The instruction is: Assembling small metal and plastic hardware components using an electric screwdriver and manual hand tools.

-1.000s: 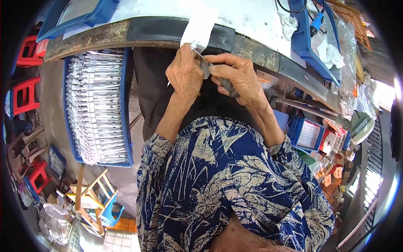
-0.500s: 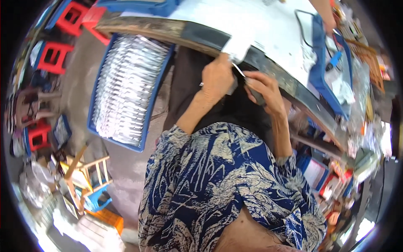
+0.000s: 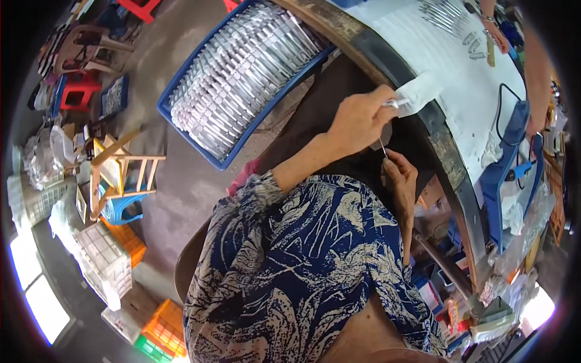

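Observation:
My left hand [image 3: 363,118] is closed on a small shiny metal piece [image 3: 392,103] at the table's edge. A crumpled white cloth or paper [image 3: 420,91] touches its fingertips and lies over the rim; whether the hand grips it too I cannot tell. Lower and to the right, my right hand [image 3: 401,175] pinches a thin metal tool [image 3: 382,145] whose slim tip points up toward the left hand. Its kind is unclear. To the left stands a blue crate [image 3: 192,144] packed with rows of silver metal pieces [image 3: 242,75].
A white-covered table [image 3: 463,85] curves along the right, with several metal tools [image 3: 445,17] at its far end. Other people's hands [image 3: 497,36] reach in there. A blue tray [image 3: 493,187] sits at the table's right. Wooden chair frame [image 3: 124,163] and orange crate [image 3: 164,327] stand left.
The view has turned, so crate and table appear shifted right. My left hand has risen toward the table's edge, and the right hand is lower, with the tool pointing more upright.

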### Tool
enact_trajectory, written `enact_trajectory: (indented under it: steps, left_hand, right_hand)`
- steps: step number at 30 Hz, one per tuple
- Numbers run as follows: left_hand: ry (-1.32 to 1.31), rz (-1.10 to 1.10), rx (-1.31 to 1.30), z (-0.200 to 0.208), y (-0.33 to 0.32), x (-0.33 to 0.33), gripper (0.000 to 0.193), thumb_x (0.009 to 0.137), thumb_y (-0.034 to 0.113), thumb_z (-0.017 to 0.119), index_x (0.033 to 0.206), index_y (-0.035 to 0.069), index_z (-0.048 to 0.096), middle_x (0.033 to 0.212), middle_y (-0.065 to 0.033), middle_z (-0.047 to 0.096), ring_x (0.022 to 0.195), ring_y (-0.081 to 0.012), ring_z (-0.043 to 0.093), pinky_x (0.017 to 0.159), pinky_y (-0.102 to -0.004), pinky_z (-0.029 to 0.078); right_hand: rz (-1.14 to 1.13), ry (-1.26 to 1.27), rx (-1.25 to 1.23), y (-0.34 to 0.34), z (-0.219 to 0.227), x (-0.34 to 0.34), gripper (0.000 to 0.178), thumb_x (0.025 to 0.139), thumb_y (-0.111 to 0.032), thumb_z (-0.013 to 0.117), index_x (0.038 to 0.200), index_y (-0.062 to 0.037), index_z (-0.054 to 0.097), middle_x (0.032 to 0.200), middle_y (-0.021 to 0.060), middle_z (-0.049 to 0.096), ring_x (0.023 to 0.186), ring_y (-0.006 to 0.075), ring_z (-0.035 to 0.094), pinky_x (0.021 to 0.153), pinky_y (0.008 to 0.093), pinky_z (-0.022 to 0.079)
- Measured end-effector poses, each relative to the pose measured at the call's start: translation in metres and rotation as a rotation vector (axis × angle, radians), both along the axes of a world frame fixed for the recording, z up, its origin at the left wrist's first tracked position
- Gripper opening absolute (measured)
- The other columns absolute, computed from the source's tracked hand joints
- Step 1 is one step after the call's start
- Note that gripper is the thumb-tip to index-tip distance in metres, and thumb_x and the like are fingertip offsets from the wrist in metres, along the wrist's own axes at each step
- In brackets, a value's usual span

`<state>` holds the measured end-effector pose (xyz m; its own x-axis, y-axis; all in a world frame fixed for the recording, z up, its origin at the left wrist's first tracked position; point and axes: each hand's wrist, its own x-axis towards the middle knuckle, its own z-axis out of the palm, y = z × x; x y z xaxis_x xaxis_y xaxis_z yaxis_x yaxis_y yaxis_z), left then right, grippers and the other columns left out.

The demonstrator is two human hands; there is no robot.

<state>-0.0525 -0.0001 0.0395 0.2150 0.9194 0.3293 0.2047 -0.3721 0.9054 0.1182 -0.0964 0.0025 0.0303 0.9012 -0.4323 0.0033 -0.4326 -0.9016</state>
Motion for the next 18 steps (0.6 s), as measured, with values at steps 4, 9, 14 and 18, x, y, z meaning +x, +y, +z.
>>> enact_trajectory:
  steps: [4, 9, 14, 18]
  left_hand:
    - [-0.181, 0.126, -0.241, -0.003, -0.006, -0.053, 0.011, 0.085, 0.007, 0.055, 0.094, 0.001, 0.058, 0.076, -0.0016, 0.058, 0.066, -0.0066, 0.054, 0.058, -0.0207, 0.044]
    - [-0.303, 0.483, -0.320, 0.006, -0.008, -0.108, 0.008, 0.079, 0.006, 0.062, 0.083, 0.000, 0.060, 0.068, 0.0028, 0.052, 0.064, -0.0059, 0.045, 0.060, -0.0221, 0.039]
    - [-0.116, 0.748, -0.133, 0.001, -0.006, -0.174, 0.008, 0.076, 0.005, 0.064, 0.081, -0.001, 0.061, 0.066, 0.0005, 0.054, 0.059, -0.0062, 0.045, 0.051, -0.0217, 0.036]
    - [-0.453, 0.712, 0.033, 0.003, -0.013, -0.223, 0.009, 0.076, 0.000, 0.058, 0.084, -0.003, 0.058, 0.064, -0.0054, 0.057, 0.055, -0.0097, 0.051, 0.045, -0.0220, 0.038]
  right_hand:
    - [0.076, -0.035, 0.007, -0.001, -0.010, -0.004, 0.027, 0.085, -0.014, 0.058, 0.106, 0.0018, 0.059, 0.068, -0.0008, 0.054, 0.055, 0.0056, 0.047, 0.049, 0.0195, 0.036]
    - [0.133, -0.071, 0.003, -0.001, -0.019, -0.004, 0.026, 0.085, -0.014, 0.058, 0.105, 0.0021, 0.059, 0.067, -0.0009, 0.054, 0.056, 0.0054, 0.046, 0.050, 0.0195, 0.036]
    - [0.203, -0.124, -0.022, -0.003, -0.024, -0.013, 0.026, 0.084, -0.015, 0.058, 0.103, 0.0028, 0.059, 0.067, -0.0015, 0.052, 0.056, 0.0053, 0.044, 0.050, 0.0195, 0.034]
    - [0.221, -0.137, -0.032, -0.001, -0.023, -0.013, 0.027, 0.085, -0.017, 0.057, 0.102, 0.0030, 0.059, 0.068, -0.0016, 0.053, 0.056, 0.0054, 0.043, 0.050, 0.0199, 0.034]
